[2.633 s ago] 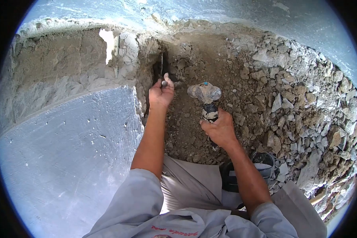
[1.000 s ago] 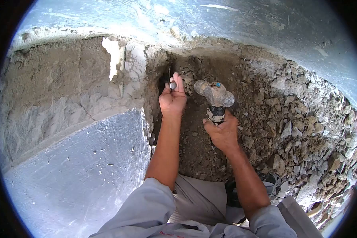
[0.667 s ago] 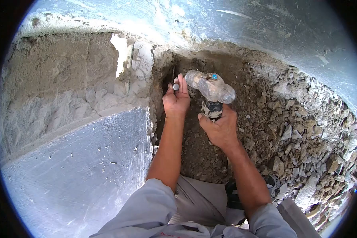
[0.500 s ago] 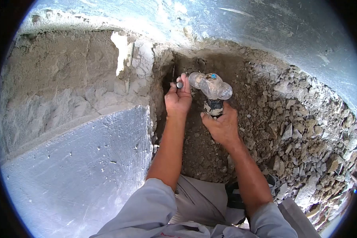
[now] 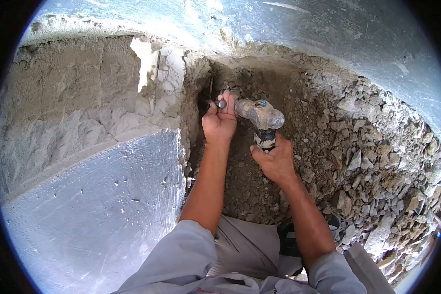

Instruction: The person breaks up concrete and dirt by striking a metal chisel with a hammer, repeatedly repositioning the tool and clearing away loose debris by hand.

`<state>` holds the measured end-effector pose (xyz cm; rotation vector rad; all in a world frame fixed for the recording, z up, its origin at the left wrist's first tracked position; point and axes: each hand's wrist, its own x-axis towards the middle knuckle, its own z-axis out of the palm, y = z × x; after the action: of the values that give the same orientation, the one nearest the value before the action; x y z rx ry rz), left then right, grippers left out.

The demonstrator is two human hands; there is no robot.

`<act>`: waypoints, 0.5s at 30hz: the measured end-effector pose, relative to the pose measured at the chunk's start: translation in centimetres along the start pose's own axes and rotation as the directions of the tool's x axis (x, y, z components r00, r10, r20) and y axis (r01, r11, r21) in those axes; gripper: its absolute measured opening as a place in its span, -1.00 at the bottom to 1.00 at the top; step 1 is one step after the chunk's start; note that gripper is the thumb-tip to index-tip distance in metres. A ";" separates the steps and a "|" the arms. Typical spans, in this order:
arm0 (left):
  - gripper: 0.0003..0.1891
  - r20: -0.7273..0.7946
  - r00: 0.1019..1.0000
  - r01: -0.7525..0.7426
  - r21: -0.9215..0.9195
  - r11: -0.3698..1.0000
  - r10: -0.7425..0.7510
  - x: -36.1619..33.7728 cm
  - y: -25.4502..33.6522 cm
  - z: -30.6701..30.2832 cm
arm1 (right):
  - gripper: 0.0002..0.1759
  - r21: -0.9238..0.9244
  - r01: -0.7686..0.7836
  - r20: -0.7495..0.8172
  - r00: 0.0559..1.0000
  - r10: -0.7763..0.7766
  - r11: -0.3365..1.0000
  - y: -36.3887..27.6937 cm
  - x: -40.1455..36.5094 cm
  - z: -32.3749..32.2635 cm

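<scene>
My left hand [image 5: 219,122] reaches toward the broken left side of the pit, its thumb and fingers around a chisel [image 5: 223,104]. Only the chisel's round metal end shows clearly; its far end points at the wall and is hard to make out. In my right hand [image 5: 278,159] is a hammer [image 5: 260,112] with a heavy, dirt-caked head and a dark handle wrapped near the top. The hammer head sits just right of my left fingers, apart from the chisel's end.
Rubble [image 5: 367,166] is heaped along the right side. A smooth grey slab [image 5: 98,210] lies at lower left, below rough broken concrete [image 5: 78,88]. Another grey surface [image 5: 328,29] curves across the top. My knees are at the pit's near edge.
The hammer head has dropped slightly in the view and tilted a little. My left hand stays nearly in place with the chisel.
</scene>
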<state>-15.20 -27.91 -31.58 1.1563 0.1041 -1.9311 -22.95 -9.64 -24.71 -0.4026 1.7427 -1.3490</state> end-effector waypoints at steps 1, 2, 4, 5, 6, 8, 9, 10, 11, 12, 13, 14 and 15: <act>-0.71 0.012 1.000 -0.007 -0.002 1.000 0.007 0.0 0.1 -0.2 | -0.71 0.010 0.004 -0.005 1.000 -0.004 1.000 -0.1 -0.1 -0.1; -0.71 0.025 1.000 -0.015 -0.003 1.000 0.015 -0.1 0.3 -0.4 | -0.71 0.020 0.008 -0.011 1.000 -0.008 1.000 -0.4 -0.3 -0.2; -0.70 0.028 0.999 -0.016 -0.027 1.000 0.017 -0.1 0.7 -0.4 | -0.72 0.055 0.064 -0.041 0.997 -0.062 0.996 -0.7 -0.5 -0.1; -0.70 0.020 1.000 -0.010 -0.049 0.999 0.011 0.0 1.0 -0.4 | -0.72 0.078 0.116 -0.067 0.992 -0.111 0.990 -0.9 -0.6 0.1; -0.70 0.012 1.000 -0.005 -0.072 0.997 0.006 -0.1 1.2 -0.2 | -0.72 0.099 0.169 -0.093 0.983 -0.160 0.981 -1.0 -0.6 0.3; -0.71 -0.008 1.000 0.008 -0.080 0.997 -0.008 -0.2 0.9 0.1 | -0.71 0.084 0.206 -0.125 0.973 -0.194 0.975 -1.7 -0.5 0.5; -0.71 -0.015 1.000 0.013 -0.083 0.996 -0.015 -0.2 0.8 0.2 | -0.70 0.078 0.226 -0.143 0.967 -0.213 0.971 -1.9 -0.3 0.6; -0.70 0.006 1.000 0.020 -0.047 0.999 -0.020 -0.2 0.5 0.1 | -0.70 0.101 0.186 -0.129 0.977 -0.173 0.977 -1.9 -0.1 0.7; -0.70 0.025 0.999 0.027 -0.013 1.000 -0.027 -0.2 0.0 -0.1 | -0.71 0.121 0.145 -0.113 0.985 -0.132 0.982 -1.8 0.1 0.8; -0.69 0.044 0.998 0.036 0.021 0.999 -0.037 -0.4 -0.3 0.0 | -0.71 0.139 0.104 -0.097 0.991 -0.091 0.985 -1.6 0.2 0.8; -0.68 0.041 0.999 0.018 0.014 1.000 -0.019 -0.6 -0.3 0.1 | -0.70 0.141 0.083 -0.088 0.994 -0.071 0.987 -1.3 0.2 0.7; -0.67 0.039 0.999 0.001 0.008 1.000 -0.001 -0.7 -0.3 0.3 | -0.69 0.142 0.064 -0.081 0.995 -0.053 0.988 -1.0 0.3 0.5; -0.66 0.036 0.999 -0.017 0.004 1.000 0.017 -0.7 -0.2 0.4 | -0.68 0.145 0.043 -0.073 0.997 -0.032 0.988 -0.8 0.3 0.4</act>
<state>-15.46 -27.50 -30.93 1.1211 0.0711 -1.9374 -23.05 -10.37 -24.19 -0.3100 1.6871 -1.5241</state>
